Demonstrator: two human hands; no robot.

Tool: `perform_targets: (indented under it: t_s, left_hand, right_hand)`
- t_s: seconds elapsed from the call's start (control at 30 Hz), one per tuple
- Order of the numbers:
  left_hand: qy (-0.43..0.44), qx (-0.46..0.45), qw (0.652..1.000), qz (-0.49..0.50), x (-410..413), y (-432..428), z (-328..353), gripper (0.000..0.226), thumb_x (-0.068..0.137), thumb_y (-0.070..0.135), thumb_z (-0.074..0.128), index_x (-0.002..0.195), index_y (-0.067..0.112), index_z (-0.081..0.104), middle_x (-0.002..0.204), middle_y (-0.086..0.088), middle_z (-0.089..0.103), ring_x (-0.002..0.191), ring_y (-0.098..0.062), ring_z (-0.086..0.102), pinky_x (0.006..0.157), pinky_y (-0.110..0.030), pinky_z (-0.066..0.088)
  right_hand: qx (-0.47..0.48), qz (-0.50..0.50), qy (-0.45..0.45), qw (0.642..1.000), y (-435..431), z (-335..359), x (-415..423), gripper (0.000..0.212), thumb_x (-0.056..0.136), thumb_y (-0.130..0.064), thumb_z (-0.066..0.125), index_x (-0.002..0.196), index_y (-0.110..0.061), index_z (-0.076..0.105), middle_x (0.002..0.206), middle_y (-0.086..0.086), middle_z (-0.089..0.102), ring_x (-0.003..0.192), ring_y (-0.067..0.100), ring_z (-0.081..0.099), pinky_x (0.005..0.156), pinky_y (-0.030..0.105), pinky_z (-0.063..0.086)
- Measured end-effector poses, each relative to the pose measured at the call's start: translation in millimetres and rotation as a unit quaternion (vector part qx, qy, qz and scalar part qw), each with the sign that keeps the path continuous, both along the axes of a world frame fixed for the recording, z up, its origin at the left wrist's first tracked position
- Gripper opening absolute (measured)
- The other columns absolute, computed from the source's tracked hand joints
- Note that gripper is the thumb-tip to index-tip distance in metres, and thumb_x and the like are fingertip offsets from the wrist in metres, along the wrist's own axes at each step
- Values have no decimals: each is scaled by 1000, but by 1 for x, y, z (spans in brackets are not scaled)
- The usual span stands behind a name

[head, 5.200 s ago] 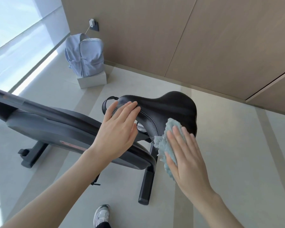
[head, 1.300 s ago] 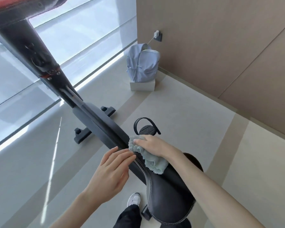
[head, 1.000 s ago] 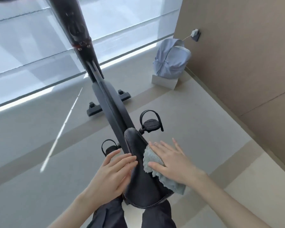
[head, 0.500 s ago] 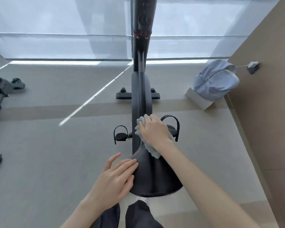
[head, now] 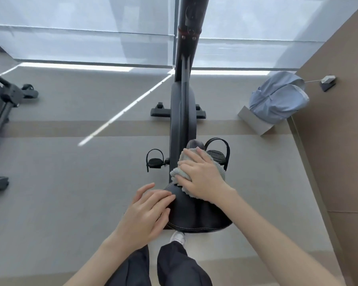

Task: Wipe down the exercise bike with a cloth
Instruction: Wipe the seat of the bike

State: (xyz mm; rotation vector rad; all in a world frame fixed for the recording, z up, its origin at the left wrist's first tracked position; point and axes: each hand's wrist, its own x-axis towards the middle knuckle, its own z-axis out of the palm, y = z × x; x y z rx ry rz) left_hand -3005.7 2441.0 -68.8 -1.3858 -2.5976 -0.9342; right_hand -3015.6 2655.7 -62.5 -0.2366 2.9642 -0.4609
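Observation:
The black exercise bike (head: pixel 182 104) stands straight ahead of me, its post rising toward the window. Its black saddle (head: pixel 196 215) is just below my hands, seen from behind. My right hand (head: pixel 201 174) lies flat on a pale grey-blue cloth (head: pixel 179 172), pressing it onto the narrow front of the saddle. My left hand (head: pixel 145 215) rests with fingers spread on the saddle's left rear side and holds nothing. The two pedals with straps (head: pixel 155 162) (head: pixel 217 153) stick out either side of the frame.
A light blue backpack (head: pixel 277 100) sits on a white box (head: pixel 254 120) at the right by the brown wall (head: pixel 339 141). Part of another black machine (head: pixel 2 104) is at the left edge. My dark trouser legs (head: pixel 174 265) and a white shoe (head: pixel 178 237) are below the saddle.
Over the earlier frames I came round from the bike's side to behind the saddle. In the last half second my right hand drew the cloth slightly back along the saddle nose; my left hand stayed put.

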Motion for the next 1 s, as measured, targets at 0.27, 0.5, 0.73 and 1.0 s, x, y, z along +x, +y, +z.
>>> perform_targets:
  t_s: [0.27,0.5,0.73,1.0]
  left_hand:
    - [-14,-1,1000,-17,9,13,-4,28,90,18,52,111,9,69,115,2,66,105,-9,60,107,-40,35]
    - [-13,-19,1000,-3,10,13,-3,30,92,19,48,110,9,69,116,1,66,104,-10,62,106,-41,35]
    - [-19,-25,999,13,17,14,-1,29,91,17,49,110,7,69,117,0,66,106,-10,61,106,-41,36]
    - [-18,-17,999,36,24,13,-2,29,91,16,49,110,5,69,117,-3,66,109,-13,61,105,-42,37]
  right_hand:
    - [14,-7,-7,1000,10,16,95,60,89,-51,46,138,-16,48,145,-2,42,138,18,33,113,39,28]
    - [42,-67,52,995,7,5,52,51,93,-38,49,134,-8,51,140,6,48,133,25,41,107,46,37]
    - [-47,-95,-85,991,25,-11,-46,59,98,-40,35,147,-10,26,155,6,21,144,20,9,118,34,4]
    - [-34,-92,-95,991,19,-8,-32,60,95,-46,38,147,-20,27,158,0,10,145,22,-5,118,39,5]
